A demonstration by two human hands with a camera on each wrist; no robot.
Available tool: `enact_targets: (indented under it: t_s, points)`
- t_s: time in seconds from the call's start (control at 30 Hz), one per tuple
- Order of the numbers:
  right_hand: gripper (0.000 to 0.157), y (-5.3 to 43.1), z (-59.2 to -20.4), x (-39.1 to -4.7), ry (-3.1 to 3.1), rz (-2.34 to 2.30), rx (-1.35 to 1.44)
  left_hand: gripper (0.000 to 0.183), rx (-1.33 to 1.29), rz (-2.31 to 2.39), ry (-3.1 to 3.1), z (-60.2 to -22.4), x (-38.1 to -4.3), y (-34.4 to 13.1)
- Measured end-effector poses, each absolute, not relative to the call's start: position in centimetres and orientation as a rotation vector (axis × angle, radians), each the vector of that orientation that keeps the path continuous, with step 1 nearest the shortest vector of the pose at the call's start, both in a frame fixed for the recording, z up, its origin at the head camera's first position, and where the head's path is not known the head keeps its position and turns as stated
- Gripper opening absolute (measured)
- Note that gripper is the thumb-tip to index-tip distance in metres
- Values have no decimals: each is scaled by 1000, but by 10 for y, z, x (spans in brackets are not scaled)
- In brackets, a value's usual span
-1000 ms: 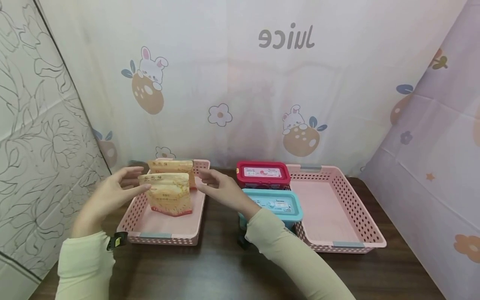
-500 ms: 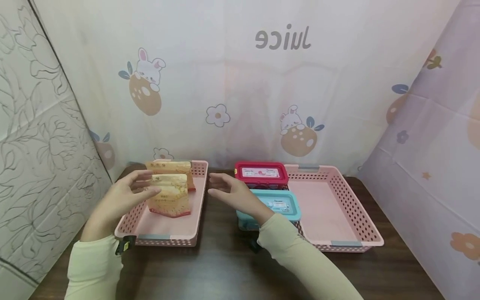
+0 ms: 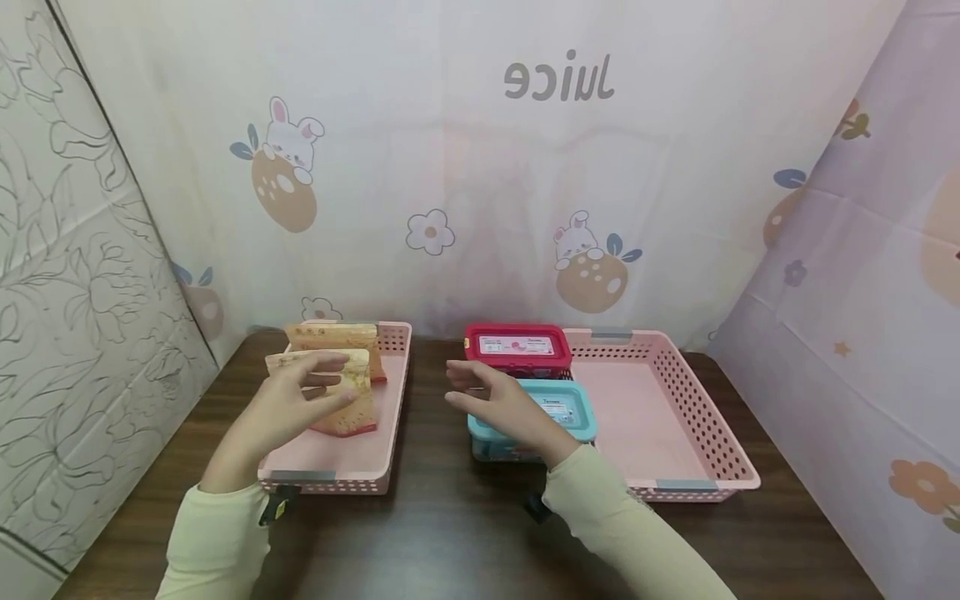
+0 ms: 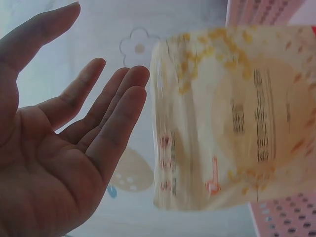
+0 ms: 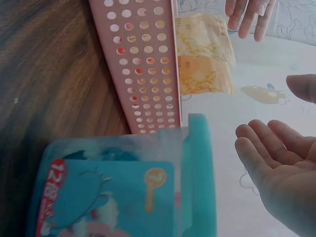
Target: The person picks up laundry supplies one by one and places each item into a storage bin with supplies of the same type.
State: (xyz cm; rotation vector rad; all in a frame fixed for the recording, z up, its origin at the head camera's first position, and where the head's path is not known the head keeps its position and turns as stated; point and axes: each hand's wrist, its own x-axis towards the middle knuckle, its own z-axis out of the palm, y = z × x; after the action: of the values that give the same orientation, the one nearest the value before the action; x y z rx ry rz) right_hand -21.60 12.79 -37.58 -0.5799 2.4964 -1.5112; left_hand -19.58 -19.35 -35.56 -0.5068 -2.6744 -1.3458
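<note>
In the head view my left hand (image 3: 288,417) hovers over the left pink basket (image 3: 330,482), in front of a yellow pouch (image 3: 362,414) that it partly covers. The left wrist view shows this hand's fingers spread, beside the sealed top of the pouch (image 4: 232,118), holding nothing. A second yellow pouch (image 3: 337,336) stands behind the first. My right hand (image 3: 513,412), fingers relaxed and also holding nothing, hangs over the left end of a box with a teal lid (image 3: 573,408). Behind that sits a box with a red lid (image 3: 517,346).
A right pink basket (image 3: 637,417) stands beside the two lidded boxes, overlapped by them at its left side. Dark wood table (image 3: 435,508) shows between the baskets and in front. A printed curtain (image 3: 450,167) hangs close behind.
Both hands have moved rightward: the left now passes in front of the near pouch, the right has drawn back from the pouches to over the teal-lidded box. The view has shifted slightly.
</note>
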Motion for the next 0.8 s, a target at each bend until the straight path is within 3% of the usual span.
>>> enact_targets:
  t_s: [0.8]
  points:
    - [59,188,-398,-192,2465,-1565,-434,47,-707,-1557,-2633,-379,-191,-118]
